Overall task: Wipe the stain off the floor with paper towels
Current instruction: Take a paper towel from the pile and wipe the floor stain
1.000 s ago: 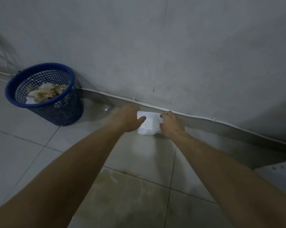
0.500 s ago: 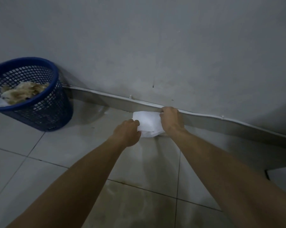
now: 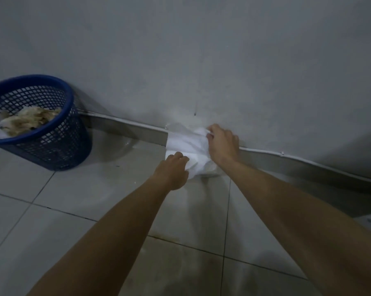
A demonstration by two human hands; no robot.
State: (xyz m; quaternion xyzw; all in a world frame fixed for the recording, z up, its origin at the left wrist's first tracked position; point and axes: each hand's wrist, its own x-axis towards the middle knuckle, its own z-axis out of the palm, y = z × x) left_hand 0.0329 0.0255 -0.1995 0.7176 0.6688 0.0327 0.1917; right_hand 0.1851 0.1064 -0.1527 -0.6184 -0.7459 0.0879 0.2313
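A white paper towel (image 3: 186, 144) hangs crumpled between both hands, just in front of the skirting at the foot of the wall. My right hand (image 3: 222, 144) pinches its upper right corner. My left hand (image 3: 173, 171) grips its lower left part, lower down and closer to me. A brownish, smeared stain (image 3: 180, 261) spreads over the floor tiles between my forearms, near the bottom of the view.
A blue mesh waste basket (image 3: 41, 144) holding soiled, brown-stained paper stands on the floor at the left against the wall. A grey skirting with a white cable (image 3: 308, 165) runs along the wall's foot. A white object's corner (image 3: 370, 221) shows at the right edge.
The towel has been lifted and stretched: my right hand rose with its upper corner while my left hand dropped to its lower edge. The towel now looks crumpled.
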